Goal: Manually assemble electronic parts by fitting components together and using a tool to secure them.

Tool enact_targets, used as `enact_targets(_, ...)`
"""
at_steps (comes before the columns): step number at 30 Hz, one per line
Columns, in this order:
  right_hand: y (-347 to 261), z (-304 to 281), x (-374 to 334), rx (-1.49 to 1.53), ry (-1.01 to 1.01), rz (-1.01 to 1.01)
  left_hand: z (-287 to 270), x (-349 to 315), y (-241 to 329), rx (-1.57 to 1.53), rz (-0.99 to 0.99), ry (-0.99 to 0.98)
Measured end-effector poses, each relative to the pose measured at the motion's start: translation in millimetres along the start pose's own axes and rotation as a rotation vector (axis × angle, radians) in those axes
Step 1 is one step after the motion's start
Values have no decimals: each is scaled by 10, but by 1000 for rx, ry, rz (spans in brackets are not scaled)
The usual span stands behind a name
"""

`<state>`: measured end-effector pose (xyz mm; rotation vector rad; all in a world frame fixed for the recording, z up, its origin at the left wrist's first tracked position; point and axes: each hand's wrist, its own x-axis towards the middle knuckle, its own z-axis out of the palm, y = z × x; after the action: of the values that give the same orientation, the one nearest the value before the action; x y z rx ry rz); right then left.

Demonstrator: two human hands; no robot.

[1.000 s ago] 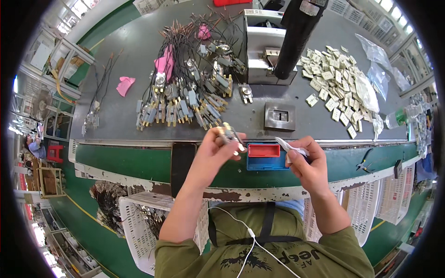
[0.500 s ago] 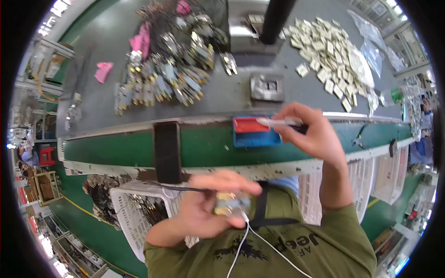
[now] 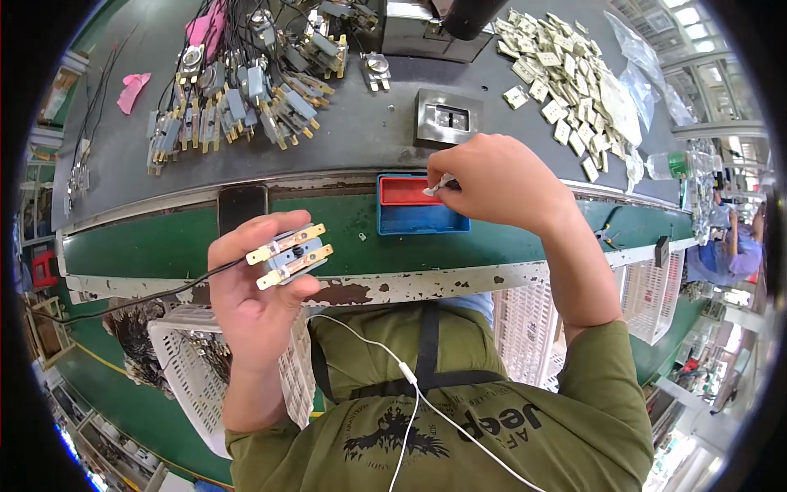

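My left hand (image 3: 250, 307) is raised in front of the bench edge. Its fingers and thumb grip a thermostat-like switch (image 3: 297, 253) by the sides, grey-blue with brass terminal strips turned up and a black wire trailing left. Farther right, my right hand (image 3: 512, 182) pinches a slim tool with a whitish tip (image 3: 438, 187); most of the tool is hidden by the fingers. The tip is over a red tray (image 3: 400, 193), which sits in the back part of a blue box (image 3: 422, 221).
Several wired switches (image 3: 238, 107) lie heaped at the back left. A metal fixture block (image 3: 426, 123) stands behind the blue box, and pale ceramic-looking pieces (image 3: 566, 82) are piled at the right. Pliers (image 3: 607, 231) rest near the right edge; a white basket (image 3: 176, 361) is below left.
My left hand has risen away from my body with the switch, turning its terminals into view. The right hand has tilted, bringing the tool's tip down toward the red tray. The view has shifted.
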<state>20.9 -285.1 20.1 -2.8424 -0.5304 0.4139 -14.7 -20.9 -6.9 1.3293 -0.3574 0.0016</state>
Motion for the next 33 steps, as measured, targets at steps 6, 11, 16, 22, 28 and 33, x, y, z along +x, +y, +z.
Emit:
enact_targets(6,45,70,78,-6,-21,3,-28,27,-23,-98,-41,-54)
enact_targets(11,69,-146,-23,305,-7,-2,-84,58,-47,-108,-33,-106)
enact_targets(16,160,-94,-257,948,116,34,-11,168,-94,-90,-20,-193)
enact_targets(22,40,-123,-396,1174,218,37,154,234,-101,-172,-74,-218)
enact_targets(28,-217,-174,-353,1111,252,-143,257,215,-73,-150,-107,-196)
enact_targets(33,-263,-93,-326,1069,321,-209,249,201,-49,-160,-104,-191)
